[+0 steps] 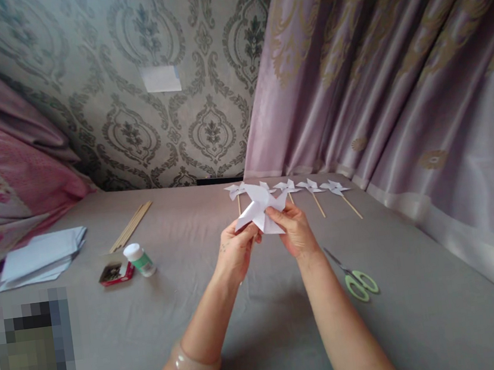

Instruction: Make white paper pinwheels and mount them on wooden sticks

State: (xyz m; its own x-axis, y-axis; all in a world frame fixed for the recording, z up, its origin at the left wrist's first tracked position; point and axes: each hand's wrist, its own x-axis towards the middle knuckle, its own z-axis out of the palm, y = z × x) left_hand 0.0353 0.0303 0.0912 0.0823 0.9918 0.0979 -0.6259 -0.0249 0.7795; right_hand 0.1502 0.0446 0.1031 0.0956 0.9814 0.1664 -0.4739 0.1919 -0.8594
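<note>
A white paper pinwheel (pixel 258 206) is held up between both hands, above the grey cloth surface. My left hand (pixel 238 247) grips it from the lower left, its fingers partly hidden behind the paper. My right hand (pixel 295 227) pinches it near the centre, the thumb lying on the front. No stick shows below this pinwheel. Beyond the hands, several finished-looking pinwheels on wooden sticks lie in a row, among them one pinwheel (pixel 334 187) at the right end. Scissors (pixel 356 279) with green handles rest to the right of my right forearm.
On the left lie a stack of white paper (pixel 42 258) and several wooden sticks (pixel 131 226). A small red box (pixel 116 273) of tiny metallic pieces stands beside a white-capped bottle (pixel 140 260) with a green label. Curtains (pixel 351 76) hang along the right edge.
</note>
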